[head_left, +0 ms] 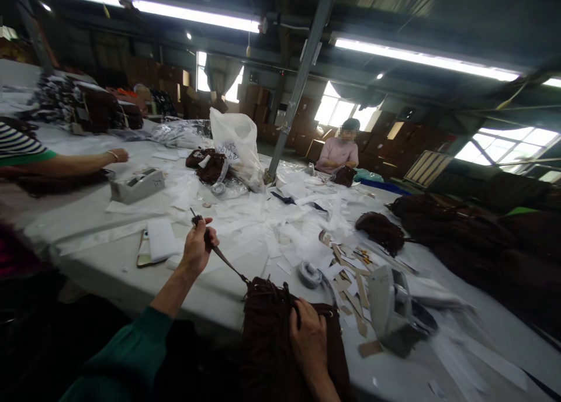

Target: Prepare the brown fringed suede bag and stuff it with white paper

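A dark brown fabric bag [265, 332] with a gathered top lies at the near edge of the table, in front of me. My left hand [198, 247] is raised to its left, closed around a thin brown strap [228, 263]. That strap runs taut down to a metal ring at the bag's upper corner. On the bag's upper front rests my right hand [310, 339], its bent fingers gripping the fabric near the top. Just beyond the bag is a roll of grey tape [309, 274].
Tape dispensers [390, 308] [138, 186] stand right and left. Paper scraps [350, 285] and white sheets litter the table. A phone-like object [144, 250] lies left. Dark brown goods [477, 244] are heaped right. A co-worker's arm [83, 161] reaches in; another person [337, 153] sits opposite.
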Demonstrator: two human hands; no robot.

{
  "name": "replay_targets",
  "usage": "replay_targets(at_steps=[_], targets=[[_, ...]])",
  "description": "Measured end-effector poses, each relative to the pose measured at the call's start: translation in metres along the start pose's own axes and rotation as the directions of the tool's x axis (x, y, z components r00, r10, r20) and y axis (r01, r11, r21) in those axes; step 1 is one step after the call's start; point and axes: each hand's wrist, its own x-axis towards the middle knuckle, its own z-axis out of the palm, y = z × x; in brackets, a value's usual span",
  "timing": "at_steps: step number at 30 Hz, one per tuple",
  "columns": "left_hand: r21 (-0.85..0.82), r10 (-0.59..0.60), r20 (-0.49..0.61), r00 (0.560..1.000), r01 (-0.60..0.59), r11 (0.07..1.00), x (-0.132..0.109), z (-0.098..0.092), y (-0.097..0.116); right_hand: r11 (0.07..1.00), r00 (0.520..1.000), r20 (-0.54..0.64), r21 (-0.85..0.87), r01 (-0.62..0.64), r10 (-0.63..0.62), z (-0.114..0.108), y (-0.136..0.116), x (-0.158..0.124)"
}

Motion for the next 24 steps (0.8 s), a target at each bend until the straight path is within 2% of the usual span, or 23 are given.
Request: replay_targets(at_steps=[2,4,7,9,11,12,16,17,19,21,22,23,24], targets=[[0.083,0.055,0.133,0.990,-0.066,0.994,-0.012,0.015,0.004,1.000,0.999,0.021,0.009,-0.025,0.025,0.002,-0.016,0.004],[0.215,-0.023,0.284,0.959,-0.040,0.976,-0.034,0.037,0.001,0.998,0.997,0.060,0.016,-0.058,0.057,0.003,-0.030,0.011],[0.481,-0.259,0.433,0.864,0.022,0.876,-0.080,0.070,-0.016,0.995,0.990,0.110,0.042,-0.095,0.090,0.006,-0.041,0.024],[0.557,-0.335,0.516,0.788,-0.012,0.831,-0.107,0.084,-0.034,0.989,0.986,0.125,0.082,-0.119,0.108,0.007,-0.041,0.030],[0.571,-0.355,0.583,0.731,-0.058,0.819,-0.126,0.086,-0.058,0.979,0.984,0.131,0.144,-0.142,0.123,0.008,-0.037,0.033],[0.586,-0.358,0.585,0.728,-0.075,0.807,-0.132,0.082,-0.071,0.973,0.983,0.128,0.177,-0.151,0.129,0.008,-0.035,0.033],[0.715,-0.312,0.409,0.858,-0.089,0.693,-0.141,0.052,-0.115,0.948,0.979,0.020,0.245,-0.203,0.204,0.006,-0.030,0.023],[0.736,-0.307,0.375,0.875,-0.079,0.673,-0.141,0.045,-0.122,0.949,0.977,-0.028,0.243,-0.199,0.212,0.004,-0.028,0.020],[0.773,-0.318,0.346,0.882,-0.076,0.629,-0.140,0.037,-0.132,0.966,0.975,-0.140,0.215,-0.142,0.174,-0.003,-0.020,0.015],[0.806,-0.349,0.351,0.869,-0.091,0.585,-0.139,0.033,-0.136,0.988,0.962,-0.254,0.141,-0.065,0.099,-0.016,0.005,0.008],[0.817,-0.367,0.356,0.859,-0.096,0.568,-0.139,0.032,-0.137,0.994,0.949,-0.303,0.093,-0.058,0.083,-0.025,0.024,0.004],[0.826,-0.386,0.359,0.850,-0.096,0.556,-0.139,0.031,-0.138,0.996,0.937,-0.339,0.042,-0.079,0.088,-0.037,0.049,0.000],[0.832,-0.400,0.358,0.844,-0.093,0.547,-0.139,0.030,-0.140,0.988,0.922,-0.359,0.000,-0.153,0.143,-0.050,0.078,-0.006]])
